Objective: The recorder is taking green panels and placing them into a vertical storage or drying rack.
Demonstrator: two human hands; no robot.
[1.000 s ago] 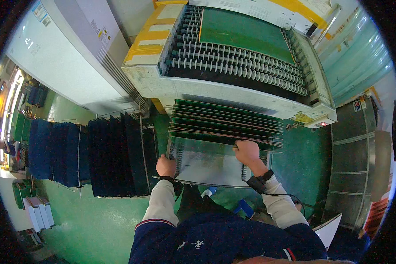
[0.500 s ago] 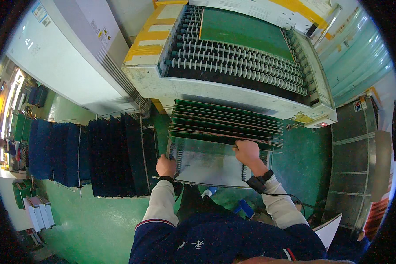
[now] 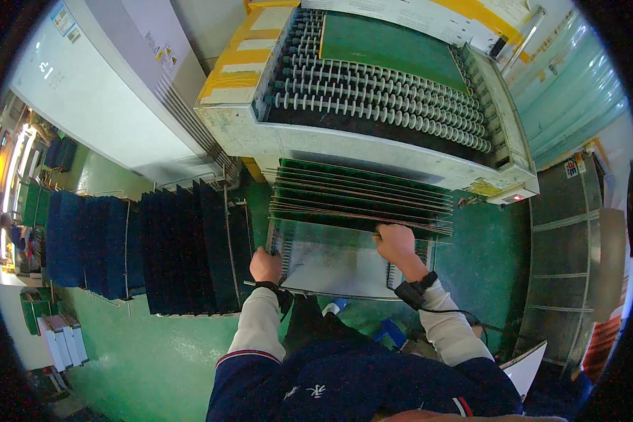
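Note:
A metal rack point(image 3: 330, 271) with toothed side rails stands in front of me, holding several thin green panels point(image 3: 362, 193) upright in its far half. My right hand point(image 3: 395, 246) is closed at the top edge of the nearest panels, right of the middle; its fingertips are partly hidden. At the rack's left side rail, my left hand point(image 3: 265, 266) is closed round the rail. Beyond the rack, another green panel point(image 3: 387, 46) lies flat on the rollers point(image 3: 380, 105) of a conveyor machine.
To the left, black panels point(image 3: 190, 246) and dark blue panels point(image 3: 95, 243) stand in wire racks on the green floor point(image 3: 162, 352). A tall white cabinet point(image 3: 105, 91) rises behind them. On the right are a grey metal shelf frame point(image 3: 559, 260) and a cable point(image 3: 471, 316) from my wrist.
The green panel on the rollers has slid slightly farther away, baring a little more of the rollers. Both my hands stay where they were.

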